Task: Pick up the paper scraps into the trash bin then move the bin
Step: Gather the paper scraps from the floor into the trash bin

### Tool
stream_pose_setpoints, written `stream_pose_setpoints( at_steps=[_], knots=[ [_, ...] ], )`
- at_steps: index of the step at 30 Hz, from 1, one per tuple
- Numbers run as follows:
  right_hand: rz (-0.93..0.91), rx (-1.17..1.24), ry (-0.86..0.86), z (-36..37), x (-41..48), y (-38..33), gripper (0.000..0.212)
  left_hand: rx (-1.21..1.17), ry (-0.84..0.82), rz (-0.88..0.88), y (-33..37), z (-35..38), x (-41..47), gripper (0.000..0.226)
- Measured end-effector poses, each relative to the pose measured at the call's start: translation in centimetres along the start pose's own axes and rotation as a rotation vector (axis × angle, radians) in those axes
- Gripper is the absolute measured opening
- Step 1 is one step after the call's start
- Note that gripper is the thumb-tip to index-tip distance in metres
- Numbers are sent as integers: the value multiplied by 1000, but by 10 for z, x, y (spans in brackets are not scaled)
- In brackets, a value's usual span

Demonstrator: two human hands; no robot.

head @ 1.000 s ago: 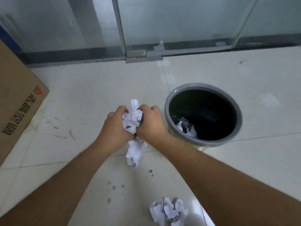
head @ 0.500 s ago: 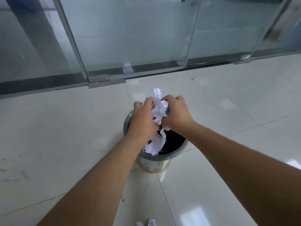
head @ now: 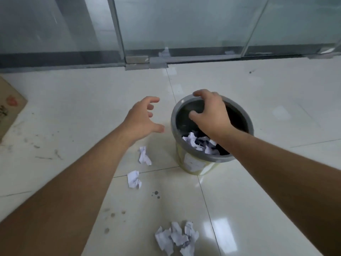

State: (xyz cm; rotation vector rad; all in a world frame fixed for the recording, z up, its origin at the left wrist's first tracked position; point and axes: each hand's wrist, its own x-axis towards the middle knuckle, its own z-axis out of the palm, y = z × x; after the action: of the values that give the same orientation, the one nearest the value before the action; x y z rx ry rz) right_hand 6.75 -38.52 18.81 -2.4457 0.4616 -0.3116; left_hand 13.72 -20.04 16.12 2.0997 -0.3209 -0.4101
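Observation:
A round trash bin (head: 175,126) with a grey rim and pale yellow wall stands on the tiled floor. Crumpled white paper (head: 196,143) lies inside it. My right hand (head: 212,113) hovers over the bin's mouth, fingers spread, holding nothing. My left hand (head: 143,117) is open in the air just left of the bin, also empty. Two small paper scraps (head: 144,156) (head: 133,179) lie on the floor left of the bin. A bigger crumpled wad (head: 177,237) lies near the bottom edge of the view.
Glass doors with a metal floor hinge (head: 137,61) run along the far side. A cardboard box corner (head: 11,104) sits at the far left. The white floor tiles (head: 258,200) are scuffed and spotted on the left.
Both hands held a paper bundle together and carried it over the bin. Now they are apart and empty, more paper lies in the bin, and two small scraps lie on the floor beside it.

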Motion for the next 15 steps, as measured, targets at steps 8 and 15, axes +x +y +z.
stream_pose_setpoints(
  at_steps=[8,15],
  knots=[
    [-64,39,-357,125,-121,21,37,691,-319,-114,-140,14,-4,115],
    [431,-189,-629,162,-233,122,96,950,-519,-92,-182,47,14,124]
  ],
)
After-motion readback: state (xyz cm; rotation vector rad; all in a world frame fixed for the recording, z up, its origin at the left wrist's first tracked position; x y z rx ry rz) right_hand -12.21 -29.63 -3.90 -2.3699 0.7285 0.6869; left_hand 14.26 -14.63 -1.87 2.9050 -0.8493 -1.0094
